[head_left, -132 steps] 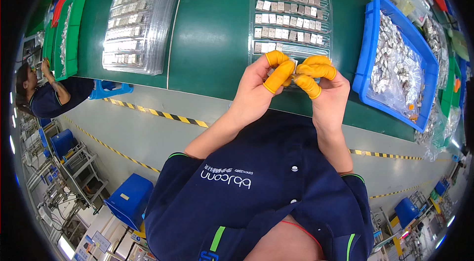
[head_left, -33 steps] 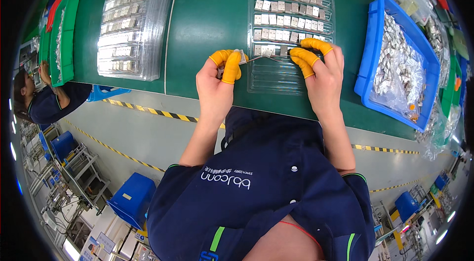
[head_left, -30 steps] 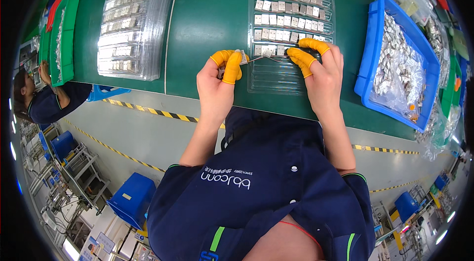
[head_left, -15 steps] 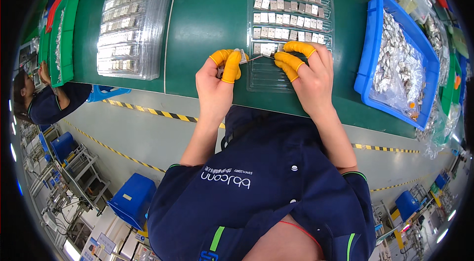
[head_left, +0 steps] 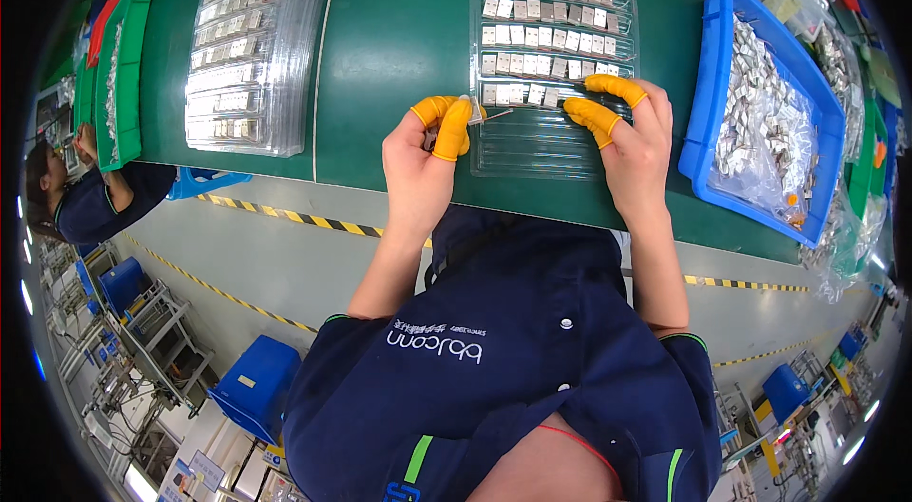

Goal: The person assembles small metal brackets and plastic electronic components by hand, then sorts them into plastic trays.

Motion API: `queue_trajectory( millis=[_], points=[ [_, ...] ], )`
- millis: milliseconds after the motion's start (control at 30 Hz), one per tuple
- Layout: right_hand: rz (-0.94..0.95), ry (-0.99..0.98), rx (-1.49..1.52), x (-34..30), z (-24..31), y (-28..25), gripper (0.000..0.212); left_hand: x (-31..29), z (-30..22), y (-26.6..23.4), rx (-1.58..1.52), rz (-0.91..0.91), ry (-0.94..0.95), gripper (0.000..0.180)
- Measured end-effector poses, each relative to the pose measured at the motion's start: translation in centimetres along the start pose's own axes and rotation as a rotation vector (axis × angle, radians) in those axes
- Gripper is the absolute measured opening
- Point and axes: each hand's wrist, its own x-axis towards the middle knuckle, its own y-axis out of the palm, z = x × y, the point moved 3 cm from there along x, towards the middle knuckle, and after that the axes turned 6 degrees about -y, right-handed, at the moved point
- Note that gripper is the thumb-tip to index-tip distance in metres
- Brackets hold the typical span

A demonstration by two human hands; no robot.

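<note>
My left hand (head_left: 425,143), in yellow finger cots, pinches a silvery USB connector (head_left: 478,113) by the near left corner of a clear plastic tray (head_left: 532,160). A thin metal tail sticks out from that connector to the right. My right hand (head_left: 627,132), also in yellow finger cots, is closed over the right part of the nearest filled row. Its fingertips hide whatever is between them. Rows of USB connectors (head_left: 532,63) lie in the tray, and the nearest filled row has several at its left end. Bare ridged slots show on the near side.
A stack of clear trays (head_left: 285,56) filled with connectors stands to the left. On the right, a blue bin (head_left: 701,122) holds loose metal connectors and plastic bags. A green bin (head_left: 133,75) and a co-worker (head_left: 76,184) are at the far left.
My right hand has moved right along the nearest filled row, uncovering connectors there. The tray has shifted slightly left. My left hand has moved a little right, still holding the connector.
</note>
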Motion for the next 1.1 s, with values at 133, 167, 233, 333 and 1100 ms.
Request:
queue_trajectory(
  millis=[133,167,233,333,1100],
  points=[
    [0.075,-0.037,-0.05,0.3,0.3,0.3,0.023,-0.1,0.1,0.0,-0.005,-0.006,0.001,0.018],
    [0.076,-0.037,-0.05,0.2,0.5,0.3,0.023,-0.1,0.1,0.1,-0.005,-0.008,0.0,0.018],
    [0.022,0.006,-0.005,0.2,0.8,-0.1,0.028,-0.1,0.1,0.4,-0.037,0.0,-0.022,0.017],
    [-0.047,-0.021,0.216,0.5,2.2,-0.9,0.029,-0.3,0.2,1.2,-0.052,0.047,-0.027,0.019],
    [-0.103,-0.047,-0.012,-1.1,1.8,-0.1,0.022,0.4,-1.5,3.6,0.836,-0.105,0.627,0.024]
  ],
)
